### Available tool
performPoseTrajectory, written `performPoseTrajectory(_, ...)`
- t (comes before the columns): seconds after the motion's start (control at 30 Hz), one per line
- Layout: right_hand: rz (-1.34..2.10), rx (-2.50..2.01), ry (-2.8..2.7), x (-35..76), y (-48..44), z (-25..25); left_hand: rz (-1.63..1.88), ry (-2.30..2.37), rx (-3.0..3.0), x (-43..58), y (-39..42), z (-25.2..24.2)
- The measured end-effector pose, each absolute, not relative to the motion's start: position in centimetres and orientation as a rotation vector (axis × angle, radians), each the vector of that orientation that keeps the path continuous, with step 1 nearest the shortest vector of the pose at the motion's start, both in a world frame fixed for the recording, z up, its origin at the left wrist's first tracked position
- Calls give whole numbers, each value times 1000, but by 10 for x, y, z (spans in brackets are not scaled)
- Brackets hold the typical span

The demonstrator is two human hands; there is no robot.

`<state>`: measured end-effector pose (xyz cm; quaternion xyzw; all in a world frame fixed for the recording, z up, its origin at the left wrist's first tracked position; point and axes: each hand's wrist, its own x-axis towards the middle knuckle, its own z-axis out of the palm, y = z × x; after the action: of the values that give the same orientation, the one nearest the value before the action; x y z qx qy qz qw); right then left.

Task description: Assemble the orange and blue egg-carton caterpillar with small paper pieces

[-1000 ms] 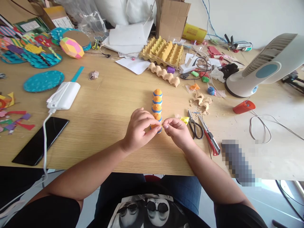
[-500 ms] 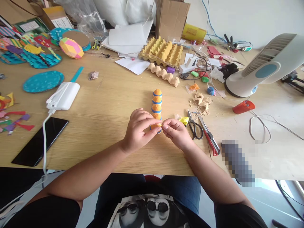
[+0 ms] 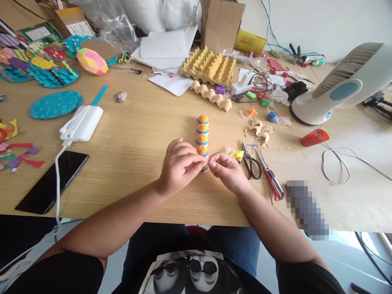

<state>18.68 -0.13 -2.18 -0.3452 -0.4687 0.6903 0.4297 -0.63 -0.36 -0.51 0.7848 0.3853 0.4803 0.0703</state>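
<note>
Head view: two bare forearms, black sleeves behind them, reach over the near edge of a wood-grain desk (image 3: 137, 130).
Left hand (image 3: 179, 163): thumb and forefinger pinch together at the tips on a tiny yellowish strand (image 3: 208, 162); the other fingers curve loosely above.
Right hand (image 3: 228, 170): thumb and forefinger pinch the strand too, fingertips just beside the left ones, the other fingers curled in.
Egg-carton strip (image 3: 202, 139): lies on the desk in front of the person, its row of orange domes with blue bands pointing away, the nearest end partly hidden by the left fingers (whether they touch it, I cannot tell).
Cutting tools: red utility knife (image 3: 272, 177) right of the right hand, black-handled scissors (image 3: 247, 156) between the two.
Yellow packet (image 3: 237, 155): just beside the scissors.
Electronics: black smartphone (image 3: 45, 190) at left, white power bank (image 3: 84, 124) beyond it.
Carton scraps (image 3: 260, 131): heaped beyond the scissors.
Unpainted carton strip (image 3: 211, 96): just before a yellow egg tray (image 3: 208, 67).
White fan (image 3: 339, 92): at far right, tilted.
Cardboard box (image 3: 222, 24): behind the tray.
</note>
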Motion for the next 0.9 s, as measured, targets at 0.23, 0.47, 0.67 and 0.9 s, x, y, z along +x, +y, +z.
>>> performPoseTrajectory(0.23, 1680, -864, -1216, 187, -1, -23, 1441, 1156, 2366, -6, -4, -5)
performPoseTrajectory(0.47, 1671, -897, -1232, 187, -2, -22, 1406, 1204, 2355, -6, -4, -5)
performPoseTrajectory(0.67, 1709, -866, -1194, 188, -2, -23, 1417, 1186, 2359, -6, -3, -5)
performPoseTrajectory(0.9, 1681, -826, -1179, 186, -2, -21, 1405, 1133, 2367, -6, -4, -5)
